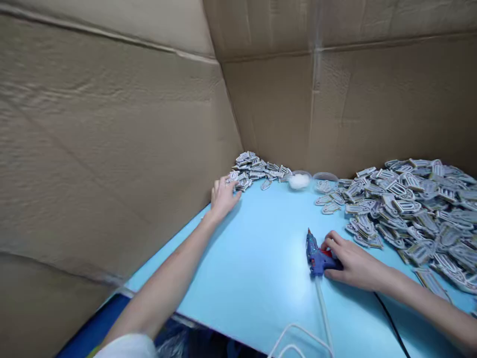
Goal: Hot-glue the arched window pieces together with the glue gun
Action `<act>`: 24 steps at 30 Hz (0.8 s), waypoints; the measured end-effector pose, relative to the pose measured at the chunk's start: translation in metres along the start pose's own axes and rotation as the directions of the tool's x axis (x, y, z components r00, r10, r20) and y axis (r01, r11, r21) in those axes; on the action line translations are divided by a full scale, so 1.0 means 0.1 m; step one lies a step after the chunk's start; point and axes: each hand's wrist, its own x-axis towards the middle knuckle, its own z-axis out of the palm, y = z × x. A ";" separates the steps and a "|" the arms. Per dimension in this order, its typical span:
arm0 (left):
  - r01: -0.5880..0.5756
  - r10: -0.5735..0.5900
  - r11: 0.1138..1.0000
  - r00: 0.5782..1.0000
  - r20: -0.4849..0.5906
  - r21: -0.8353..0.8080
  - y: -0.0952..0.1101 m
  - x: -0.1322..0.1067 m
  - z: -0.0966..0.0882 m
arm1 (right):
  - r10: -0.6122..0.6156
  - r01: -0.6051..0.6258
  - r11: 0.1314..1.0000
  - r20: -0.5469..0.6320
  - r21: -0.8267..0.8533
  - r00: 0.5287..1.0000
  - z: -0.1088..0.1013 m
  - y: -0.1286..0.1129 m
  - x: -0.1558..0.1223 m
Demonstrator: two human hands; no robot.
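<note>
My left hand (223, 196) reaches far out to a small pile of grey-and-white flat pieces (257, 170) in the back corner, fingertips touching a piece at the pile's near edge; the fingers curl slightly. My right hand (352, 263) rests on the light blue table (253, 268), fingers wrapped round the handle of a blue glue gun (316, 253) with a red trigger. The gun lies on the table, nozzle pointing away from me, a white glue stick trailing from its back.
A large heap of the same pieces (413, 209) covers the table's right side. Two small clear cups (300, 179) stand at the back, one with white stuff. Cardboard walls (112, 139) enclose the left and back. A black cord (389, 318) and white cable (298, 338) lie near the front edge.
</note>
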 end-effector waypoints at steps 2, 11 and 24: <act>0.035 -0.034 0.999 0.999 0.008 -0.028 -0.07 0.05 0.09 | -0.011 0.011 1.000 -0.002 -0.004 1.000 -0.11 0.04 0.02; 0.047 -0.051 0.987 0.998 -0.020 -0.154 -0.25 0.19 0.26 | 0.100 -0.278 0.867 -0.401 -0.414 0.910 -0.91 0.35 1.02; -0.023 -0.007 0.973 0.991 -0.130 -0.230 -0.29 0.25 0.36 | 0.440 -0.501 0.800 -0.243 -0.332 0.864 -1.19 0.66 2.15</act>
